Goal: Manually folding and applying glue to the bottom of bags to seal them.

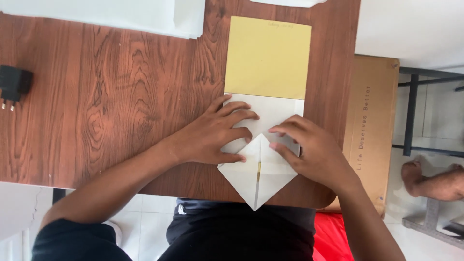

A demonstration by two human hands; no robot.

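Nearest the camera, the folded tip of the paper (258,174) points to 6 o'clock, just past the worktop (106,106) edge. Its two lower corners are folded in to meet along a centre seam, making a white point; the yellow side shows farther up, toward 12 o'clock.

The left hand (212,135) lies flat on the paper's left flap, fingers spread and pointing toward 3 o'clock, its grip open and pressing down, not clamped on anything. The right hand (309,150) rests on the right flap, at 3 o'clock from the seam, fingers (285,129) bent and pointing toward 9 o'clock, tips touching the paper near the fold; its grip is likewise open, pressing rather than pinching.

The two hands sit just beside each other, with the seam between them.

Farther off, at 9 o'clock on the worktop, lies a black plug (13,84), well apart from the hands. At 11 o'clock a white sheet (121,14) covers the far edge. At 3 o'clock, off the worktop, a cardboard box (369,130) stands beside it, and past it a bare foot (432,181) rests on the floor.
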